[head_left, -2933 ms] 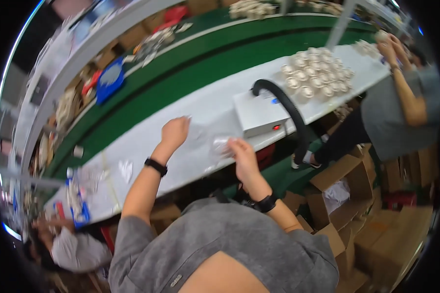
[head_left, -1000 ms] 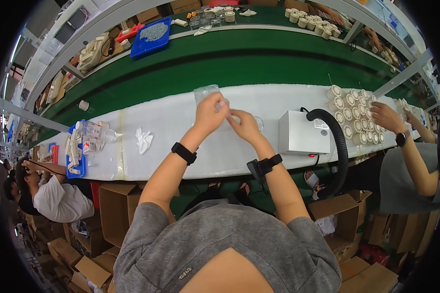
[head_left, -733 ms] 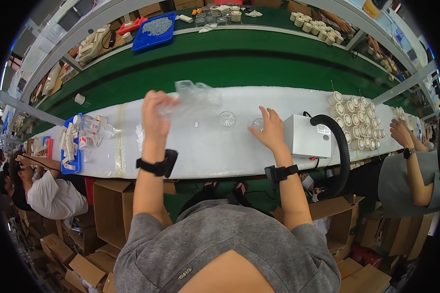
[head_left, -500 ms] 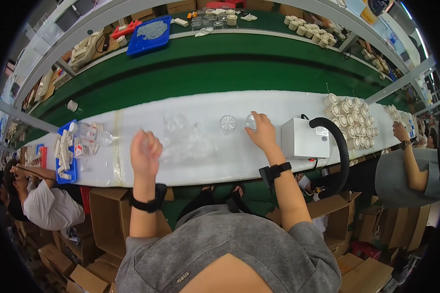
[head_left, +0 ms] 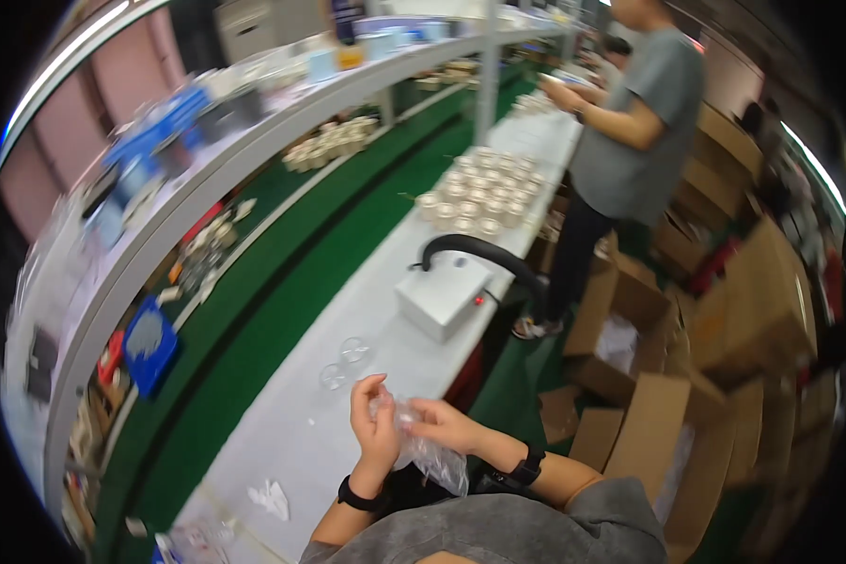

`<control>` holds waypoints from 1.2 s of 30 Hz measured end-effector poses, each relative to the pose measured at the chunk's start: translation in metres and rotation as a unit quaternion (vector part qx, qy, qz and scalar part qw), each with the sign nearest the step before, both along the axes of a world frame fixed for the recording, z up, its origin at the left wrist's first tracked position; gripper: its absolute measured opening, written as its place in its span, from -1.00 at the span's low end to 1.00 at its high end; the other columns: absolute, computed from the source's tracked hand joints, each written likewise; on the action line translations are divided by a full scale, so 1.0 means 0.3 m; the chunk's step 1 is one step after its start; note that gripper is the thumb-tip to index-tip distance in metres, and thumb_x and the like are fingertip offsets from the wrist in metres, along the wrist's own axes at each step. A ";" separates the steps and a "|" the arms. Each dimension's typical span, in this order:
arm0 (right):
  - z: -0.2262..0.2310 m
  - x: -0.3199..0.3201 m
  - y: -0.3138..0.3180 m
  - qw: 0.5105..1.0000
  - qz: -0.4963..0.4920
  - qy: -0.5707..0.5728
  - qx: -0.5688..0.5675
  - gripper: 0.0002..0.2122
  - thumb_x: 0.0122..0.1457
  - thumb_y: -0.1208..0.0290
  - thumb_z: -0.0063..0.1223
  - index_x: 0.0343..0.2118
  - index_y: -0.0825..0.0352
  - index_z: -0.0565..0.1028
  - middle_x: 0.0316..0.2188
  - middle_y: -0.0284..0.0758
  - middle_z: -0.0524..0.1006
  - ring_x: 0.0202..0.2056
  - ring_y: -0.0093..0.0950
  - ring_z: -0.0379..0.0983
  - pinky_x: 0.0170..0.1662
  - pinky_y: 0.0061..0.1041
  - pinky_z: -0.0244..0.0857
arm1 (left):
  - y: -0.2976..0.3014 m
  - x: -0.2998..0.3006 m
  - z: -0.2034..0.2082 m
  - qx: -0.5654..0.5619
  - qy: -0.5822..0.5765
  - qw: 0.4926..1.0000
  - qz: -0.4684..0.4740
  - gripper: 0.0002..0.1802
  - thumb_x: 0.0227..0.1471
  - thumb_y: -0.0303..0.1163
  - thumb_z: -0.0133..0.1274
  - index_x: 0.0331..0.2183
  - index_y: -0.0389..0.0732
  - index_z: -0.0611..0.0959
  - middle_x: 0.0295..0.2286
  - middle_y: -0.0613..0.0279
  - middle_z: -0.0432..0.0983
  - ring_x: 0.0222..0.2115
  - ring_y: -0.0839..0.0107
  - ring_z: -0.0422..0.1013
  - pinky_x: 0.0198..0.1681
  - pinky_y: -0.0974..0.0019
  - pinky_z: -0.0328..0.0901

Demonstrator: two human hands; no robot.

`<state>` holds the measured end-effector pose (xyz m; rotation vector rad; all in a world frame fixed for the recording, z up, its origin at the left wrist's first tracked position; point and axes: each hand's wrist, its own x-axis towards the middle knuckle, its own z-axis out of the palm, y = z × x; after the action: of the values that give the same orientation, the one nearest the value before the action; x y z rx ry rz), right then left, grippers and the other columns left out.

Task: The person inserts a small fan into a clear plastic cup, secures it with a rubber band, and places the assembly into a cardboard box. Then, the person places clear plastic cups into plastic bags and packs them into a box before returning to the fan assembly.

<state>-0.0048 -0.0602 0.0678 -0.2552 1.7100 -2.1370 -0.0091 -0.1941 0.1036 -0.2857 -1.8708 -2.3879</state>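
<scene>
A crumpled clear plastic bag (head_left: 439,462) is held up between my two hands at the near edge of the white-covered table. My left hand (head_left: 374,434) closes on the bag's upper left side, its fingers bent. From the right, my right hand (head_left: 447,427) pinches the same bag. Whether anything is inside the plastic cannot be made out. Just beyond my hands, two round clear plastic pieces lie side by side, the farther piece (head_left: 354,350) and the nearer piece (head_left: 333,377).
A white box (head_left: 442,296) with a black hose (head_left: 484,246) stands on the table. Many cream round parts (head_left: 484,188) are grouped behind it. A person (head_left: 630,141) in grey stands at the far right. Open cartons (head_left: 620,329) fill the floor on the right.
My view has swung to the right. The plastic that lay flat on the table is now gathered in both hands. My right hand has left the clear round piece, which stays on the table.
</scene>
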 end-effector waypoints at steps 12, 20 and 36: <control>0.002 0.732 0.426 0.550 -0.473 0.210 0.655 -0.85 -0.22 0.36 -0.06 -0.53 0.26 0.42 -0.45 -0.31 0.36 -0.23 -0.31 0.23 -0.14 -0.35 0.09 | 0.737 0.383 -0.168 0.034 -0.517 0.704 -0.486 -0.70 0.01 -0.10 -0.24 -0.44 -0.12 0.44 -0.47 0.20 0.39 -0.42 0.36 0.33 -0.35 0.33 0.24; 0.006 1.830 0.750 0.338 -0.893 -0.124 0.270 -0.90 0.00 0.53 -0.12 -0.41 0.38 0.40 -0.51 -0.37 0.43 -0.45 -0.59 0.34 -0.36 -0.62 0.24 | 1.015 0.740 -0.351 -0.080 -0.518 0.584 -0.620 -0.64 0.00 -0.10 -0.21 -0.69 -0.07 0.27 -0.81 0.38 0.08 -0.83 0.57 -0.02 -0.78 0.52 -0.11; -1.112 1.884 1.665 0.303 -0.648 -0.591 0.374 -0.74 -0.16 0.29 0.01 -0.37 0.27 0.47 -0.19 -0.25 0.37 -0.12 -0.29 0.25 -0.17 -0.32 0.19 | 0.325 0.666 -0.717 -0.354 -0.486 0.798 -0.053 -0.68 -0.13 -0.07 -0.02 -0.65 -0.07 0.37 -0.85 0.48 0.05 -0.88 0.62 -0.01 -0.85 0.51 -0.12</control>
<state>0.5605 0.4394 -0.2658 2.8722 1.3344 -0.5918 0.1907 -0.0965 -0.1117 1.0389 -3.1834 -1.8487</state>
